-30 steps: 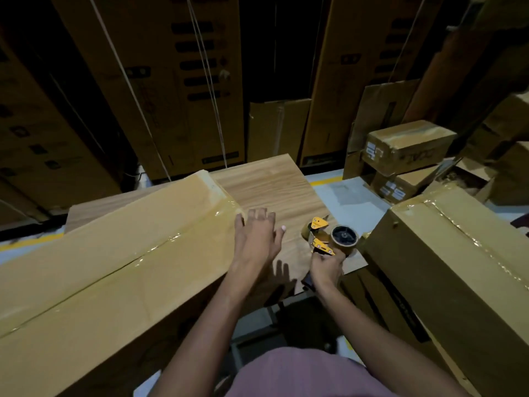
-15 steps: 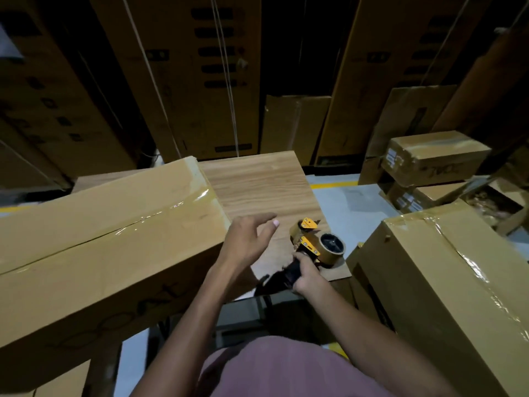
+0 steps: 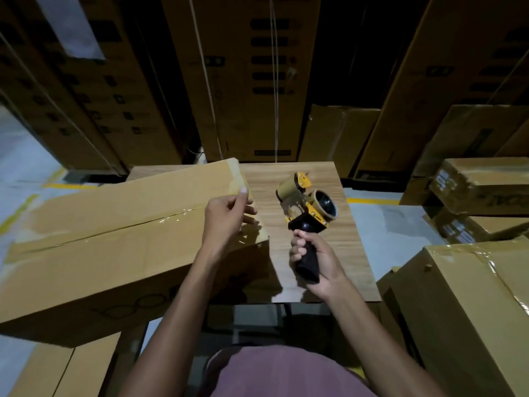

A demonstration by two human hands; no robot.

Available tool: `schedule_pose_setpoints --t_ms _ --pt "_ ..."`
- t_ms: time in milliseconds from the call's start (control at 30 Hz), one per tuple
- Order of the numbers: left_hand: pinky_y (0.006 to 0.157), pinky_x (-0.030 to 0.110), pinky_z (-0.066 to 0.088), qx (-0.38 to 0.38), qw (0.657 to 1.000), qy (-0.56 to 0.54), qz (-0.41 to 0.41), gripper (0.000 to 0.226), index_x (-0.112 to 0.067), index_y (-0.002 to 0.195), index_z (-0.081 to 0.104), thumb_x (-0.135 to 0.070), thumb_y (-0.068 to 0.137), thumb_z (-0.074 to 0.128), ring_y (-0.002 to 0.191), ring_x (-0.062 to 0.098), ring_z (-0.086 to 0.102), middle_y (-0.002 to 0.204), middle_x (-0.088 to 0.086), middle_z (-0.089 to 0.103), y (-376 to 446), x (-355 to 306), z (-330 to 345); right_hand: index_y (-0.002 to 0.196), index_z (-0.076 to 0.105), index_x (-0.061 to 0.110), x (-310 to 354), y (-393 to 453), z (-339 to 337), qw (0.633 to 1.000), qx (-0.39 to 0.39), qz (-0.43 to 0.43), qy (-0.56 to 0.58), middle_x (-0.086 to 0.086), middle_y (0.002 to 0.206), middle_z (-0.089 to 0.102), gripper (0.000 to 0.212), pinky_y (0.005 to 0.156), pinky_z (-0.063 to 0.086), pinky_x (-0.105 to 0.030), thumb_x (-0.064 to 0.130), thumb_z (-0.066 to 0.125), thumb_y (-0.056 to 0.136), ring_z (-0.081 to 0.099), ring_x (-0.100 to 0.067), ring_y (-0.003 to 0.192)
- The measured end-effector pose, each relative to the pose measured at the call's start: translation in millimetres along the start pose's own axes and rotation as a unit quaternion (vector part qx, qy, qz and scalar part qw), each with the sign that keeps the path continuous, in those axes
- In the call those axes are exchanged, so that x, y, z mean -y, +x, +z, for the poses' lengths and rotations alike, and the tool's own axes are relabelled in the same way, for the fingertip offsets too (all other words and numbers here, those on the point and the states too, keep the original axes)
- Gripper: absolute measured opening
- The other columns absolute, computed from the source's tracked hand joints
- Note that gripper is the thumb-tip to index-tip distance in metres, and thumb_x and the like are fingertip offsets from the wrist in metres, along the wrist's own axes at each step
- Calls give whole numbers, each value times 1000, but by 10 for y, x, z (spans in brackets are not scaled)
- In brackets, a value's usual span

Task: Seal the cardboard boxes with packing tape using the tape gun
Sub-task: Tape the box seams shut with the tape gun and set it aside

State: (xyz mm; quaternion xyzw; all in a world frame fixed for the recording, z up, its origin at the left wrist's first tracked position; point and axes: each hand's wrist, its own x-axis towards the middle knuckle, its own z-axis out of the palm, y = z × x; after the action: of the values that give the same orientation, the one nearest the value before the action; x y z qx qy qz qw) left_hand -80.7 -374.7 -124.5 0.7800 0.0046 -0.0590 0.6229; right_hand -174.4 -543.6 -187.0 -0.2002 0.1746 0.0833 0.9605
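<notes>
Gripping the black handle of the tape gun [image 3: 305, 207], your right hand [image 3: 316, 260] holds it upright over the wooden table [image 3: 337, 247], centre right of the frame. Your left hand [image 3: 226, 214] hovers at the right end of the long cardboard box [image 3: 114, 236], fingers loosely curled with nothing in them. One long box lies on the table at centre left, its taped seam running lengthwise; one taped box [image 3: 469, 310] stands at lower right. Bare tabletop shows between the long box's end and the table's right edge.
</notes>
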Motion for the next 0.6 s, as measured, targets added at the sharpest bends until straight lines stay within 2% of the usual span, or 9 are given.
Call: schedule_pose_setpoints --t_ms 67,133,267,367,500,600 --pt "48 23 45 10 1000 -12 -19 58 -7 93 74 -55 102 45 69 24 75 81 9 77 20 -99 -83 93 60 10 -20 -41 94 996 37 -11 -81 0 69 50 50 47 50 -24 11 96 58 51 -10 51" --pt "49 24 44 34 998 -40 -30 70 -3 93 73 -63 101 37 70 26 74 82 12 77 54 -180 -165 96 58 11 -62 -55 168 989 53 -19 -140 -1 69 49 50 47 48 -25 14 94 61 50 -11 50" --pt "54 27 46 101 991 -68 -47 85 -1 88 68 -77 91 32 73 28 74 86 18 76 156 -291 -302 101 57 8 -187 -35 338 967 44 -55 -245 -5 70 48 27 47 45 -28 13 74 80 49 -14 51" --pt "58 29 50 126 989 -64 -49 82 -5 83 67 -82 80 41 75 28 75 87 19 76 266 -334 -458 101 59 6 -299 46 442 950 33 -89 -299 -7 70 50 22 48 47 -30 11 69 83 50 -17 52" --pt "54 23 52 174 983 -51 -42 57 -6 93 73 -61 92 58 76 26 75 85 12 78 434 -349 -743 99 62 4 -409 228 573 930 26 -137 -339 -10 69 50 17 49 48 -32 7 69 83 52 -20 51" --pt "61 26 52 227 969 -74 -61 55 -2 106 72 -54 93 59 85 29 74 87 9 78 594 -310 -969 96 64 5 -538 333 674 926 20 -165 -339 -11 68 51 14 48 48 -32 5 69 83 52 -21 50"
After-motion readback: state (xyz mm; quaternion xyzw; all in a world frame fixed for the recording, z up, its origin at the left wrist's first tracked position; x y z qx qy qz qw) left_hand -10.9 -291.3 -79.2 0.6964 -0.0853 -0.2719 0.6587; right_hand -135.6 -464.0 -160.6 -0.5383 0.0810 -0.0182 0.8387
